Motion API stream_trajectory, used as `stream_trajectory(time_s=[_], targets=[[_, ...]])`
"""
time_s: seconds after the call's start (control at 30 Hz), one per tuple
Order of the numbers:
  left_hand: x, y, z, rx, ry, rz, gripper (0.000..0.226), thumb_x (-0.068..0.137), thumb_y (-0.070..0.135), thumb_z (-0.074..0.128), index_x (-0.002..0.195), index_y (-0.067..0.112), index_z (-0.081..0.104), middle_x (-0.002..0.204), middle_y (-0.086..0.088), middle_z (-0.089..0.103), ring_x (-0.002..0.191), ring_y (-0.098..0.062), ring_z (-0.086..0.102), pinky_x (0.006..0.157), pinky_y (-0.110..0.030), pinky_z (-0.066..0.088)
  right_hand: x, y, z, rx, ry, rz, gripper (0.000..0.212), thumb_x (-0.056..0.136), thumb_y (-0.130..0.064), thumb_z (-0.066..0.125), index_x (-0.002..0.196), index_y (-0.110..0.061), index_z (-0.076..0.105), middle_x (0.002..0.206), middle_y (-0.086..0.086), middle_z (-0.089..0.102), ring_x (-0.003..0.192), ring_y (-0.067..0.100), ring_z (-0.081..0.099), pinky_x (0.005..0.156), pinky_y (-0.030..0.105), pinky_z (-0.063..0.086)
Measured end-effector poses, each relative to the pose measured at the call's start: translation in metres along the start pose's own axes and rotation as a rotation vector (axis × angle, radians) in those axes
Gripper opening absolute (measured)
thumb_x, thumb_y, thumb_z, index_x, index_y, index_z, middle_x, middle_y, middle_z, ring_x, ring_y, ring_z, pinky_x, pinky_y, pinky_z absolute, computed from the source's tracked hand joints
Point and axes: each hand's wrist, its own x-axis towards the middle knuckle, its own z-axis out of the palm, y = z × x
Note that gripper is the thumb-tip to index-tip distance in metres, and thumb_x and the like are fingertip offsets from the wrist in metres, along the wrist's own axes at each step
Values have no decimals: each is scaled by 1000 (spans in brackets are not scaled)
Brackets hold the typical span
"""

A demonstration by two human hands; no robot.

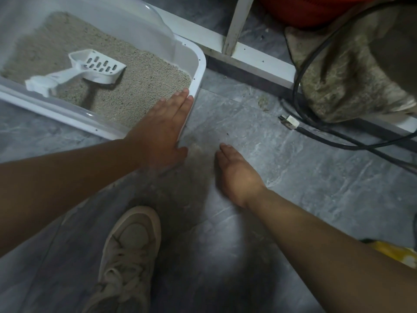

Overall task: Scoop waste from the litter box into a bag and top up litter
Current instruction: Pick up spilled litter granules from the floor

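A white litter box sits far left on the floor, filled with beige litter; a slotted white scoop lies inside.

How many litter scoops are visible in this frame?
1. The white slotted scoop lies on the litter inside the litter box, left of the left hand. None elsewhere in view.
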Motion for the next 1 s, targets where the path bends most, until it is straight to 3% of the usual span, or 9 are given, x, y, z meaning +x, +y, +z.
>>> stream_trajectory(time_s=[0.07,0.2,0.4,0.6,0.73,0.8,0.9,1.0], targets=[[0,-1,0,-5,2,3,117,72,61,57,159,9,0,168,-12,0,155,-25,0,125,-46,7,-8,4,-3,22,57,-17,62,98,-4,43,157,1,23,166,19,14,155,30,11,120,22,-6],[-1,0,0,-15,7,1,117,72,61,57,159,9,1,168,-12,1,155,-25,1,125,-45,7,-9,11,-4,73,149,85,58,97,-5,50,153,-1,36,163,17,29,151,31,24,124,26,9],[-4,6,-6,68,41,30,113,71,55,58,159,5,7,167,-16,6,154,-29,5,125,-48,8,27,0,-24,33,44,58,70,97,-7,45,160,-5,14,169,13,5,156,26,4,127,32,5],[-8,42,1,79,29,288,95,72,28,56,155,-3,21,165,-22,12,154,-34,10,124,-48,13,24,2,-17,-28,-64,71,63,103,-13,33,160,-4,7,169,15,-2,156,27,0,127,33,3],[-9,57,23,52,-76,334,88,74,25,55,153,-4,29,162,-24,21,151,-34,21,124,-44,20,2,12,-13,-9,-68,17,65,101,-9,37,160,-3,10,168,17,3,156,28,3,126,31,1],[-10,59,33,57,-127,308,86,76,25,55,152,-6,29,160,-27,24,150,-37,24,124,-41,16,-7,17,-15,63,-13,23,67,98,-4,44,159,-3,17,168,16,9,156,27,8,125,25,0],[-10,61,39,11,-251,202,86,86,26,55,156,-5,14,164,-26,12,153,-35,14,121,-32,1,-16,23,-16,193,130,120,66,91,3,50,155,-1,32,164,16,25,153,28,21,124,24,8],[-3,62,43,39,-348,167,87,91,31,50,157,-1,4,166,-23,1,154,-30,5,125,-34,5,-20,27,-14,244,164,198,63,88,4,50,150,1,39,160,19,34,149,31,30,123,27,17]])
